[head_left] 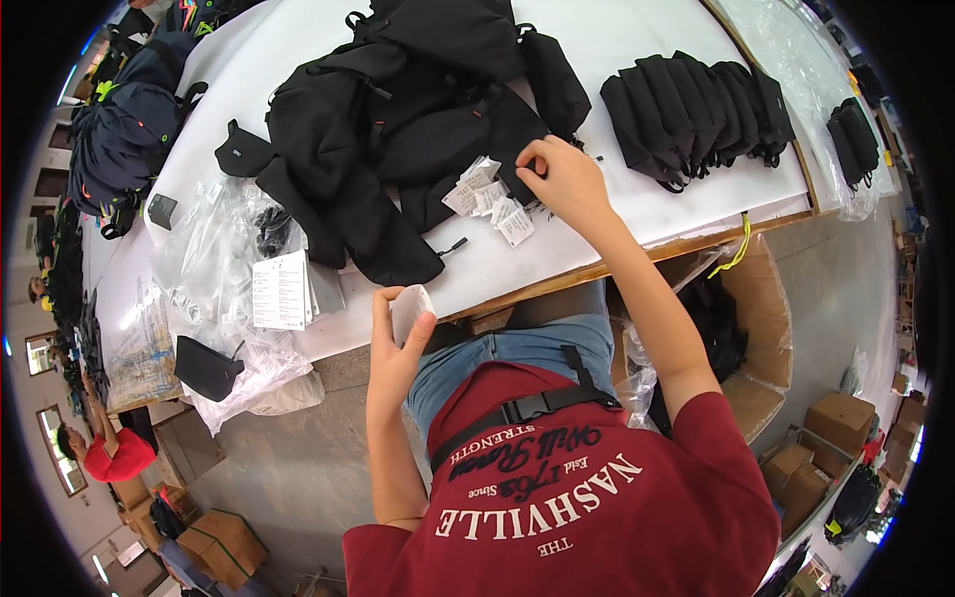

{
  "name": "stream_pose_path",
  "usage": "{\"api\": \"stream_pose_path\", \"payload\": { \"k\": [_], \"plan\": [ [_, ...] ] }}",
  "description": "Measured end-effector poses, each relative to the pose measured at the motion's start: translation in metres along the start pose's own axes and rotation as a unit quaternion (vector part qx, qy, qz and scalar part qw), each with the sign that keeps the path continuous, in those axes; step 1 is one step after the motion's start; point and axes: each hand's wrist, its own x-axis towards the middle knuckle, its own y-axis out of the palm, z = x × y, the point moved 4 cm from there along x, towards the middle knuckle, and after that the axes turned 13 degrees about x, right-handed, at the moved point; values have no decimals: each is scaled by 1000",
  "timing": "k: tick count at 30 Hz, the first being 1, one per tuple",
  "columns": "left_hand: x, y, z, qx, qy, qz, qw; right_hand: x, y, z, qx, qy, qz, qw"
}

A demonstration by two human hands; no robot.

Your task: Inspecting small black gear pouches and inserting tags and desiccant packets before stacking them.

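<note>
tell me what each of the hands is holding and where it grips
The left hand holds a small clear plastic packet by its lower part. The right hand pinches something small beside the paper tags; what cannot be told.

The person wears a dark red short-sleeved T-shirt (597, 497) with white lettering, blue jeans (517, 353) and a black strap (537, 406).

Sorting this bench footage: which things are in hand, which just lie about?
In hand:
left hand holding small clear plastic packet
right hand at white paper tags
black fabric pouches heap

Lying about:
row of stacked black pouches
white printed leaflets
brown cardboard box
</note>
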Motion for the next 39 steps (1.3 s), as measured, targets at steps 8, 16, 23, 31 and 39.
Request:
{"api": "stream_pose_path", "payload": {
  "k": [8,16,23,31,39],
  "plan": [
    [-6,12,2,9,-41,63,997,21,34,-17,-223,8,92,970],
    [0,23,-7,-51,-14,3,999,-12,-6,37,374,59,88,922],
    [4,26,-40,41,160,-125,978,-84,-7,98,383,30,137,913],
    [-6,27,-47,56,173,-169,969,-98,-3,108,293,7,91,952],
    [-11,27,-52,157,261,-262,916,-97,-2,106,284,7,92,954]
  ]
}}
